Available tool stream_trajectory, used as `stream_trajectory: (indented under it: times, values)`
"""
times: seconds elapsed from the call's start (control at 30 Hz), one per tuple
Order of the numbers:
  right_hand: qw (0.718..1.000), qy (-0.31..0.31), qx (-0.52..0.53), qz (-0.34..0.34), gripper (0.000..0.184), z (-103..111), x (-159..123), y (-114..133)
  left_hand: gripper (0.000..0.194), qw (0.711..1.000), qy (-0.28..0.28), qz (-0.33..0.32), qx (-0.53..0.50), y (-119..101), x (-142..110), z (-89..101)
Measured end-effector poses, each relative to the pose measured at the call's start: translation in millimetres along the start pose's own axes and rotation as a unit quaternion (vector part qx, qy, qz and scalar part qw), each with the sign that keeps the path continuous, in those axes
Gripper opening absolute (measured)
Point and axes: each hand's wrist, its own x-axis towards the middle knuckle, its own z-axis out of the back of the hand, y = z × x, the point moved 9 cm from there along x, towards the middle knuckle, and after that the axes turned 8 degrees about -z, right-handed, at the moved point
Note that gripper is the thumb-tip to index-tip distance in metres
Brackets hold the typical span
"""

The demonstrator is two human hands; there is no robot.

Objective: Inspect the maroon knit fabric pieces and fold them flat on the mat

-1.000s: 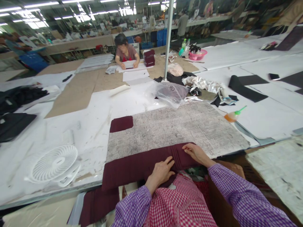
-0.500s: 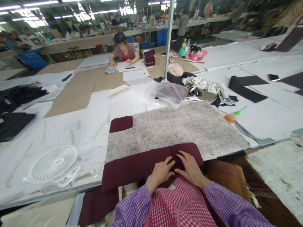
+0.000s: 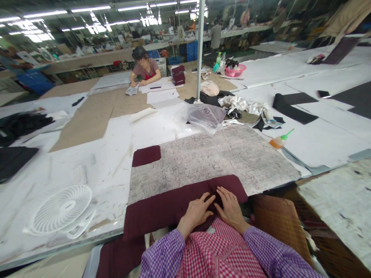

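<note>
Maroon cloth (image 3: pixel 168 209) lay along your table edge (image 3: pixel 72 244); your right hand (image 3: pixel 231 208) had scooted in beside your left hand (image 3: pixel 196 211), both splayed on it, gripping nothing. Pink basin (image 3: pixel 234 73) held dark stuff (image 3: pixel 231 63), squeeze bottle (image 3: pixel 278 143) orange liquid.

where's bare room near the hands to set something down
Bare: mottled gray sheet between the small maroon piece and orange bottle, beyond the long maroon cloth; also white tabletop between that piece and the tan sheet. Crowded: plastic bag and scraps around the pole.

Textile workshop: long worktables (image 3: pixel 156 129), burgundy fabric pieces (image 3: pixel 156 212), ceiling strip lights (image 3: pixel 91 9).
</note>
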Motion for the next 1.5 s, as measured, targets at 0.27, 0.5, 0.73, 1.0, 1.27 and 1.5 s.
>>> stream_trajectory:
  times: [0.27, 0.5, 0.73, 1.0, 1.27, 1.5]
  values:
    - [0.999, 0.000, -0.001, 0.037, 0.053, -2.7, -5.9, -10.4, 0.062, 1.000, -0.003, 0.000, -0.002, 1.1, -4.4, -0.2]
    - [0.997, 0.025, -0.014, 0.078, 0.055, -7.9, -10.6, -16.2, 0.057, 1.000, 0.006, 0.004, 0.000, 1.9, -5.0, -2.7]
    - [0.995, 0.033, -0.017, 0.097, 0.056, -6.4, -8.7, -15.5, 0.057, 1.000, 0.010, 0.007, -0.002, 2.1, -3.6, -3.6]
    - [0.994, 0.039, -0.027, 0.102, 0.056, -4.8, -8.8, -15.1, 0.056, 1.000, 0.004, 0.010, -0.005, 2.9, -4.5, -3.0]
    - [0.994, 0.029, -0.038, 0.096, 0.056, -7.0, -11.6, -16.6, 0.067, 1.000, 0.001, 0.013, -0.010, 1.1, -4.0, -3.1]
    - [0.996, 0.009, -0.030, 0.083, 0.057, -9.4, -14.1, -17.8, 0.075, 1.000, 0.006, 0.017, -0.010, -0.4, -1.8, -5.7]
